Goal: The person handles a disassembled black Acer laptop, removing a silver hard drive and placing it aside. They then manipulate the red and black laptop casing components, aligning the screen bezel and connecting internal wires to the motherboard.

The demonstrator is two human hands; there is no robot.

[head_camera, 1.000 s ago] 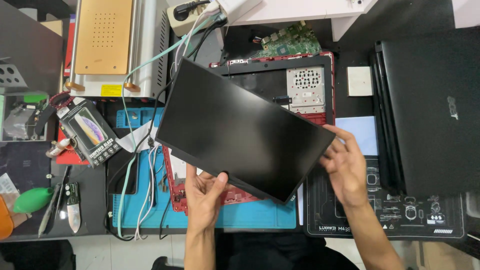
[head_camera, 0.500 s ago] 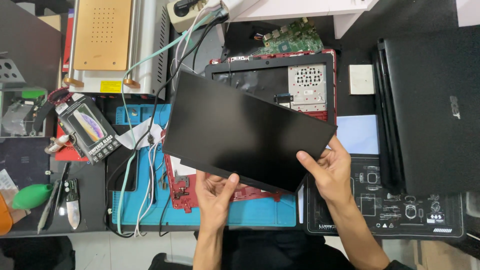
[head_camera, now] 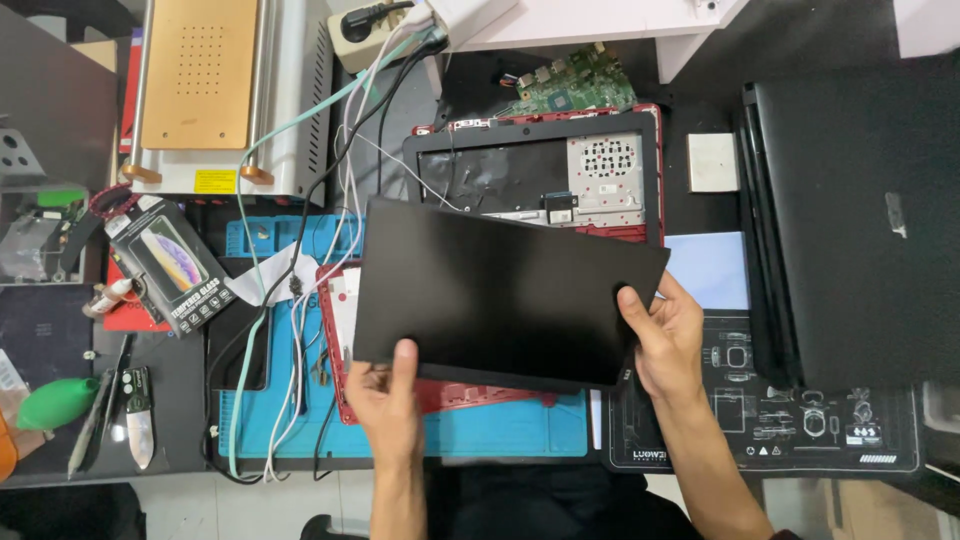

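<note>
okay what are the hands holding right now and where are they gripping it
Both hands hold a flat black screen panel above the bench. The left hand grips its near long edge, thumb on top; the right hand grips the near right corner.

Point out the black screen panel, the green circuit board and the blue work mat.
black screen panel (head_camera: 505,290), head view, middle of its dark face.
green circuit board (head_camera: 575,90), head view, its centre.
blue work mat (head_camera: 500,435), head view, bare lower strip.

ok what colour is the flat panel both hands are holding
Plain matte black screen panel, no pattern; the head view shows it.
</note>
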